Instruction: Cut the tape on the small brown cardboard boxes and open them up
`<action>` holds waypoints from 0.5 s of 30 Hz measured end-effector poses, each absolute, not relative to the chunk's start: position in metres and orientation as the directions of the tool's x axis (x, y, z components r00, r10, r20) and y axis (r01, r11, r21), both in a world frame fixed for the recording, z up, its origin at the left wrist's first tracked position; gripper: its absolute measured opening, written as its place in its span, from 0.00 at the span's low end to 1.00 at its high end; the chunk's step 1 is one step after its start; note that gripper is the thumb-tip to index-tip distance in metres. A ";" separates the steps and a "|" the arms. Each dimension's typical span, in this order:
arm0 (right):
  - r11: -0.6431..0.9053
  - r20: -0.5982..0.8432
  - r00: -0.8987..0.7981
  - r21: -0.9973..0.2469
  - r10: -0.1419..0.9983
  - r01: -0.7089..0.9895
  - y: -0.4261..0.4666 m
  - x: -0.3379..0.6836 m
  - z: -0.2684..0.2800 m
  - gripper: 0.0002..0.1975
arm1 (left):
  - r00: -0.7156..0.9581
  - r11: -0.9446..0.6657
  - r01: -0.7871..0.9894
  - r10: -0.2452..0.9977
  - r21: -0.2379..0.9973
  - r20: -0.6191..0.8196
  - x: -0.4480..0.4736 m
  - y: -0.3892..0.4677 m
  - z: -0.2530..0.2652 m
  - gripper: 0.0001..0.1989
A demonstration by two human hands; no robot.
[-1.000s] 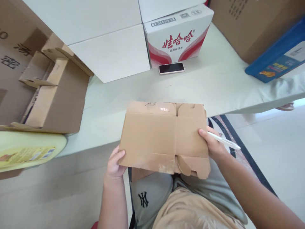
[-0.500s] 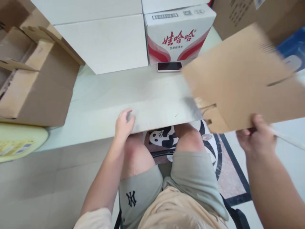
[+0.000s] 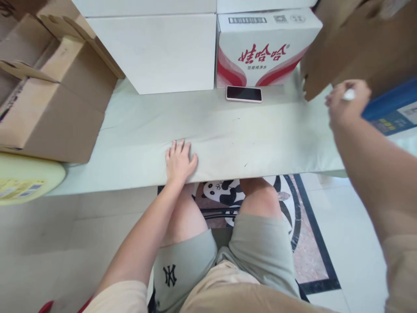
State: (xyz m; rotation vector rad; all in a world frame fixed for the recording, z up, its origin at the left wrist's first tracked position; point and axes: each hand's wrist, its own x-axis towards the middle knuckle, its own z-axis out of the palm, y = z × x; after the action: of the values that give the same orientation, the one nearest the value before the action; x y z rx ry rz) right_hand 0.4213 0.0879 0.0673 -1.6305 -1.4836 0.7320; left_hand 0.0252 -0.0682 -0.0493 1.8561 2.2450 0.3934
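head view: right hand [image 3: 345, 106] clasped a white pen [image 3: 349, 94], end facing the viewer, long axis foreshortened; left hand [image 3: 179, 161] lay released on the worktop [image 3: 215, 126].

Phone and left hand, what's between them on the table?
In the head view, only a bare stretch of pale green tablecloth lies between the phone and the left hand.

left hand [image 3: 180, 162] flat on the pale cloth [image 3: 208, 130], fingers spread; right hand [image 3: 348, 106], closed around a white rod [image 3: 349, 94], near brown cardboard [image 3: 317, 80]. a phone [image 3: 244, 94] lies before the red-and-white box [image 3: 260, 61]; a white box [image 3: 156, 52] stands beside it, a carton [image 3: 65, 121] at far left.
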 end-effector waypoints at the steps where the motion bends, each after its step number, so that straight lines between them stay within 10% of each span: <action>1: -0.012 0.157 0.198 -0.754 0.967 0.657 0.089 0.412 0.054 0.14 | -0.194 0.177 0.928 0.981 0.329 0.020 0.025 -0.068 -0.050 0.29; 8: 0.078 0.054 -0.058 -0.526 0.997 0.847 0.024 0.344 -0.055 0.09 | -0.194 0.178 0.937 0.981 0.299 0.025 0.027 -0.067 -0.054 0.29; 15: 0.195 0.035 -0.199 -0.415 0.979 0.889 0.006 0.335 -0.054 0.17 | -0.192 0.195 0.930 0.981 0.313 -0.040 0.034 -0.075 -0.046 0.29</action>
State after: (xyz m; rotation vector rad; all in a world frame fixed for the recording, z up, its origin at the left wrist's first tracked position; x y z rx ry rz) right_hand 0.3355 0.0061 -0.0538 -1.7706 -2.1827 0.4421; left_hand 0.0341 -0.0749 -0.0456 1.8301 2.2387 0.3215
